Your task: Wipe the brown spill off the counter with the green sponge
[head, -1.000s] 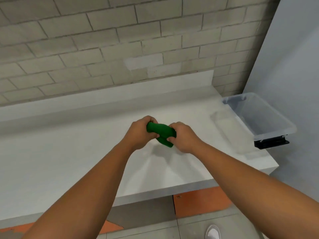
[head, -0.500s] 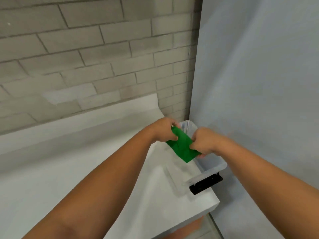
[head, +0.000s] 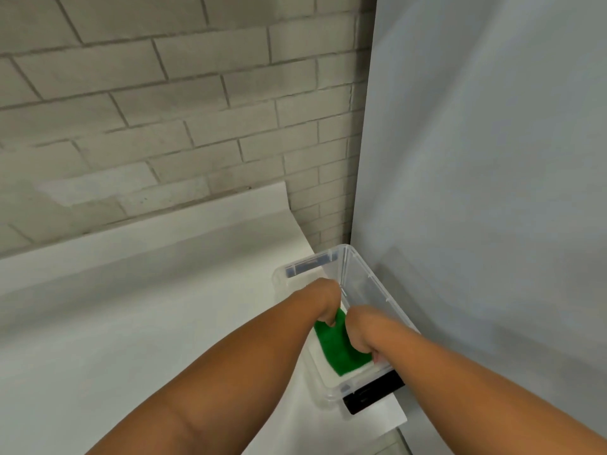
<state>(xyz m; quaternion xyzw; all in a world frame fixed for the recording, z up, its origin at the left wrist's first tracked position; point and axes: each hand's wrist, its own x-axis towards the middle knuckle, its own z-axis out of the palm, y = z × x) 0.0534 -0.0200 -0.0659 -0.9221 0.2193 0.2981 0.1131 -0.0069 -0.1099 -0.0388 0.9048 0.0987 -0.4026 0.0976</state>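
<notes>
Spill is what I look for first, and I find none: the stretch of white surface [head: 147,323] that I can see carries no brown mark, though the part beneath my forearms is hidden. So I judge the wiping itself done, or nearly.

Both hands are on the green sponge [head: 341,348]. My left hand [head: 323,302] pinches its far edge, and my right hand [head: 361,330] curls round its right side, fingers closed on it. The sponge hangs inside the clear plastic bin [head: 361,269] at the right end of the surface; whether it touches the bin's floor I cannot tell. What seems left is to let go and draw the hands out.

Around it are a black latch [head: 374,394] on the bin's near end, a low upstand [head: 147,231] below the brick wall [head: 164,110], and a grey panel [head: 492,159] just beside the bin on the right. The bin's walls sit close around both wrists, so I'd lift straight up.
</notes>
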